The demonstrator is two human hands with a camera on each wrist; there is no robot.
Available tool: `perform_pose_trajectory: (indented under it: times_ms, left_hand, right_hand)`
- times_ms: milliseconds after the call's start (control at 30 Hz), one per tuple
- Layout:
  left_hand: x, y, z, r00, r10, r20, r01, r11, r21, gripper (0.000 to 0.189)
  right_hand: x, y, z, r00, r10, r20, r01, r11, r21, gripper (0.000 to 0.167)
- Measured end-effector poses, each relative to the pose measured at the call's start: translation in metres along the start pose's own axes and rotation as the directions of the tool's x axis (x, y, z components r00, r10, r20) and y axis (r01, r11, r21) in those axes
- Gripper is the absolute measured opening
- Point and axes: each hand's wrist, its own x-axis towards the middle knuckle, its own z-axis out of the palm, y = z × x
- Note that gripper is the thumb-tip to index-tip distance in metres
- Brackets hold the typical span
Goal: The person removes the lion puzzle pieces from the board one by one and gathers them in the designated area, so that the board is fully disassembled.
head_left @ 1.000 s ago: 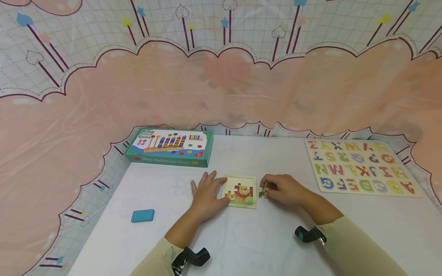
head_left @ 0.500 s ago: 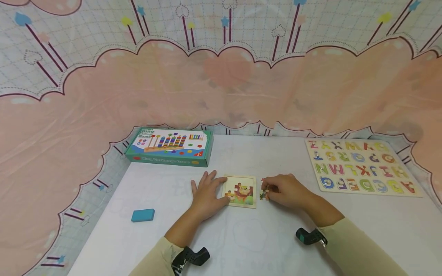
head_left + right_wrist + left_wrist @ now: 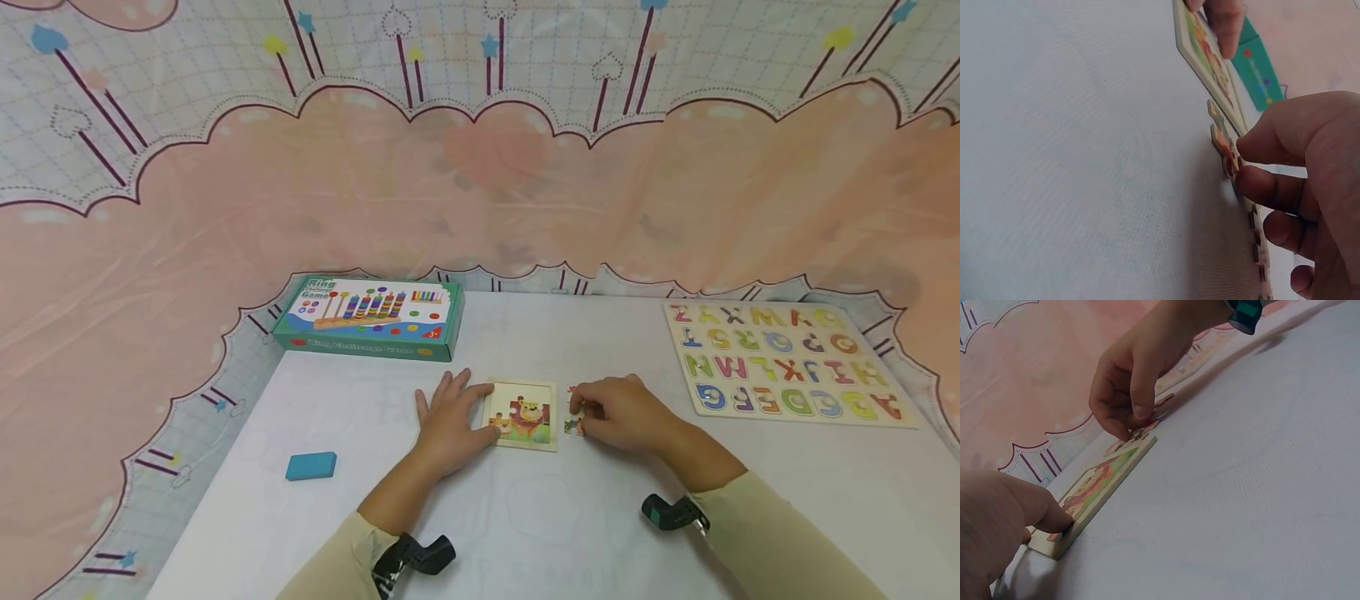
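My left hand (image 3: 452, 423) rests at the left side of a small wooden jigsaw tray (image 3: 553, 417), fingers spread, thumb and index finger touching its near and far left parts. Bear-picture pieces (image 3: 529, 421) fill part of the tray; its back left shows bare wood. Just right of the tray, my right hand (image 3: 626, 412) pinches a jigsaw piece (image 3: 1224, 147) between thumb and index finger, low at the table. The hand covers much of that piece (image 3: 573, 425) in the head view. Its other fingers are curled in the right wrist view.
A green ring game box (image 3: 367, 321) lies at the back left. A blue block (image 3: 311, 467) is on the left of the white table (image 3: 540, 517). An alphabet board (image 3: 802, 400) with colourful letters lies at the back right, beyond my right hand.
My right hand has shifted slightly, and the piece under it shows at a different angle than one second ago. The left hand and tray have stayed in place.
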Motion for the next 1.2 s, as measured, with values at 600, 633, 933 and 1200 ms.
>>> perform_pose_trajectory:
  times_ms: [600, 633, 933, 1200]
  left_hand:
    - [0.000, 0.000, 0.002, 1.000, -0.003, -0.023, 0.003, 1.000, -0.001, 0.064]
    - [0.001, 0.000, 0.002, 1.000, -0.005, -0.026, 0.005, 1.000, 0.000, 0.064]
    - [0.000, 0.006, 0.005, 0.999, -0.009, -0.032, 0.009, 1.000, -0.009, 0.068]
    - [0.003, 0.011, 0.009, 0.999, 0.002, -0.044, -0.001, 1.000, 0.009, 0.070]
  right_hand:
    - [0.019, -0.007, -0.010, 0.995, -0.046, 0.092, 0.025, 0.976, 0.216, 0.017]
    - [0.021, -0.008, -0.010, 0.994, -0.043, 0.104, 0.018, 0.972, 0.234, 0.017]
    - [0.039, -0.016, -0.006, 0.991, -0.054, 0.119, 0.022, 0.966, 0.259, 0.026]
    - [0.054, -0.027, 0.002, 0.993, -0.061, 0.106, 0.030, 0.961, 0.274, 0.033]
